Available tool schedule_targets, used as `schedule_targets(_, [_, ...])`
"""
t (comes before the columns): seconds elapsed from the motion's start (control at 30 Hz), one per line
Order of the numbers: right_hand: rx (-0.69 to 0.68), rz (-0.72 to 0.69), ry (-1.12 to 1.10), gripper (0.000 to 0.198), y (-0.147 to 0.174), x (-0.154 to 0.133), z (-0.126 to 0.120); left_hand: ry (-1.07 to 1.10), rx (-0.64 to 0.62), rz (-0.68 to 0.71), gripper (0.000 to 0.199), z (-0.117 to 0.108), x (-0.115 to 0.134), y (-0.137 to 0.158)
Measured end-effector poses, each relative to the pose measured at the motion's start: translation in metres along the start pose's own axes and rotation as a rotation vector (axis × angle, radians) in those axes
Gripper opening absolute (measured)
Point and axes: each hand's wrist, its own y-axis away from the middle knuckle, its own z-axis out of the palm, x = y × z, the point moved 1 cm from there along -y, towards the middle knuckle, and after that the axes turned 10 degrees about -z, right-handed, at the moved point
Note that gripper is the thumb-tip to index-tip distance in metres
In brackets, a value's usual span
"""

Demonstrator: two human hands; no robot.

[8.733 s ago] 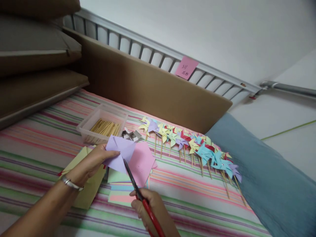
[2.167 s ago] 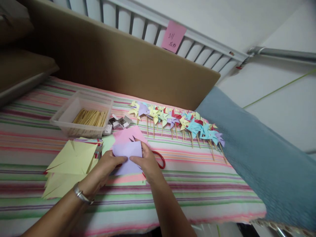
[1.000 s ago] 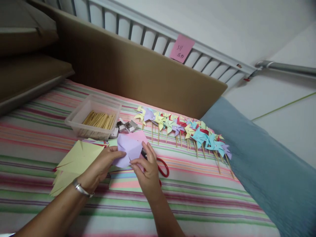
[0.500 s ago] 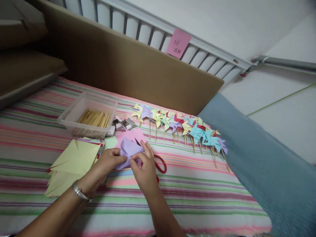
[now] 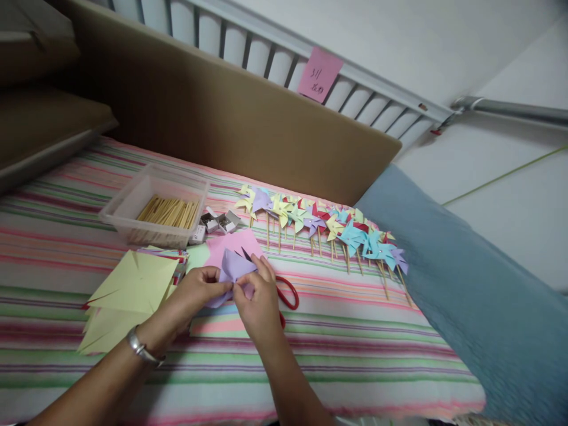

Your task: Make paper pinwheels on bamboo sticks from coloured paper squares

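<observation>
A purple paper pinwheel (image 5: 235, 265), partly folded, is held between my two hands above the striped cloth. My left hand (image 5: 202, 290) pinches its left side between thumb and fingers. From the right, my right hand (image 5: 260, 290) pinches the paper near its middle. Under the pinwheel lie a pink paper sheet (image 5: 217, 244) and other coloured sheets. Scissors with red handles (image 5: 290, 294) lie beside my right hand, their blades partly hidden. A stack of cut yellow paper squares (image 5: 137, 278) rests by my left forearm.
A clear plastic box (image 5: 155, 222) holds many thin wooden sticks (image 5: 171, 212). Small open boxes (image 5: 219, 221) of metal pins stand next to it. Finished pinwheels (image 5: 313, 222) on sticks lie in a row at the back right. A brown board (image 5: 239, 124) stands behind.
My left fingers have moved slightly right, towards the pinwheel's middle, and its left part is drawn in a little. The right hand keeps its pinch. The view has shifted slightly.
</observation>
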Motion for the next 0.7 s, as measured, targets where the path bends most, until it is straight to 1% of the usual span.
schedule_targets(0.17, [0.014,0.028,-0.04,0.007,-0.002,-0.001,-0.004,-0.071,0.069,0.025,0.017,-0.004,-0.004,-0.006])
schedule_targets(0.23, [0.046,0.081,-0.097,0.027,-0.005,0.001,-0.011,-0.106,0.07,0.015,0.018,-0.007,-0.003,-0.007])
schedule_targets(0.3, [0.021,0.164,-0.196,0.049,-0.008,0.005,-0.019,-0.152,0.04,-0.007,0.016,-0.009,-0.002,-0.006])
schedule_targets(0.37, [-0.09,0.266,-0.344,0.057,-0.011,0.011,-0.025,-0.197,-0.027,-0.029,0.015,-0.009,0.0,-0.005])
schedule_targets(0.43, [-0.246,0.342,-0.516,0.055,-0.011,0.016,-0.028,-0.224,-0.117,-0.043,0.014,-0.007,0.001,-0.002])
schedule_targets(0.5, [-0.37,0.374,-0.655,0.054,-0.011,0.019,-0.03,-0.234,-0.207,-0.052,0.013,-0.004,0.001,0.0])
schedule_targets(0.6, [-0.464,0.386,-0.771,0.049,-0.01,0.021,-0.03,-0.244,-0.289,-0.051,0.01,0.001,-0.002,0.003])
schedule_targets(0.7, [-0.504,0.349,-0.765,0.039,-0.009,0.022,-0.027,-0.266,-0.308,-0.044,0.008,0.005,-0.005,0.005])
